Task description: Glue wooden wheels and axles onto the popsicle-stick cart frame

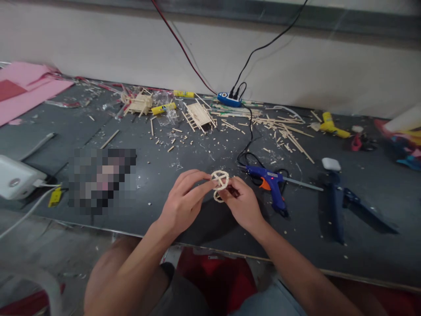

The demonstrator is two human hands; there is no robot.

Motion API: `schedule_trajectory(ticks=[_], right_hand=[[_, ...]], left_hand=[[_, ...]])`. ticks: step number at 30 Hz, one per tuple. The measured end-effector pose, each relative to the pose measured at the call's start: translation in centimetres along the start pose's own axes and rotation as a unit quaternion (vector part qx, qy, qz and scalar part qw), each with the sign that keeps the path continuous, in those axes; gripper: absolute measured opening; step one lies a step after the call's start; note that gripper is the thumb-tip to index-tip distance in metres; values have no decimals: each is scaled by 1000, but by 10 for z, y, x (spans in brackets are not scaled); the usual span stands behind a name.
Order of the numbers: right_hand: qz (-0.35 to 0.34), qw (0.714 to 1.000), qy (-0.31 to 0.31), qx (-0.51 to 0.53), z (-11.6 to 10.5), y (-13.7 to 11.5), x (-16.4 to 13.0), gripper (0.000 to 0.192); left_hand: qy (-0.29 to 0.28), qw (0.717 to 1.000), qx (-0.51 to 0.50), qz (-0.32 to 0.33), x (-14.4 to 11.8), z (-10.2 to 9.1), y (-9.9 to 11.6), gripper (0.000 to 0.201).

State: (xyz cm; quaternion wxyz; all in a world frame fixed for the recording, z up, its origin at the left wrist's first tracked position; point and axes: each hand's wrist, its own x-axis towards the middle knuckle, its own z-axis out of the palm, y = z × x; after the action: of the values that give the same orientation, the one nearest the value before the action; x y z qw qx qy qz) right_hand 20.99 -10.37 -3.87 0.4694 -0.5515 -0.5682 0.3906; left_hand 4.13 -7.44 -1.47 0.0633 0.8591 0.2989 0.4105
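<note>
A small stick wheel [219, 179] is held above the tabletop [164, 175] between both hands: left hand [183, 202] pinched on its rim, right hand [242, 202] closed beneath. Rim and spokes appear joined; a second ring behind seems unfinished. A glue gun [268, 182] lies beside.

A glue gun [268, 184] lies on the table [362, 245], right of both hands [184, 202].

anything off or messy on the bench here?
Yes: wood offcuts and sticks litter the table behind the hands. The blue glue gun sits powered, light on, right beside the right hand holding the small wooden wheels.
</note>
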Motion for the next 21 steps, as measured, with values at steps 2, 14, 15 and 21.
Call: schedule_trajectory(ticks=[2,14,15,21], right_hand=[[0,1000,-1,10,0,1,0,14],[64,986,65,141,-3,-3,-5,22],[66,984,72,150,-4,-5,-5,21],[62,979,50,189,-9,-21,-5,22]], left_hand=[[-1,1000,5,-2,-1,-1,1,36],[5,1000,6,22,-2,-3,5,39],[5,1000,5,22,-2,-3,5,39],[0,1000,-2,26,-3,-3,7,38]])
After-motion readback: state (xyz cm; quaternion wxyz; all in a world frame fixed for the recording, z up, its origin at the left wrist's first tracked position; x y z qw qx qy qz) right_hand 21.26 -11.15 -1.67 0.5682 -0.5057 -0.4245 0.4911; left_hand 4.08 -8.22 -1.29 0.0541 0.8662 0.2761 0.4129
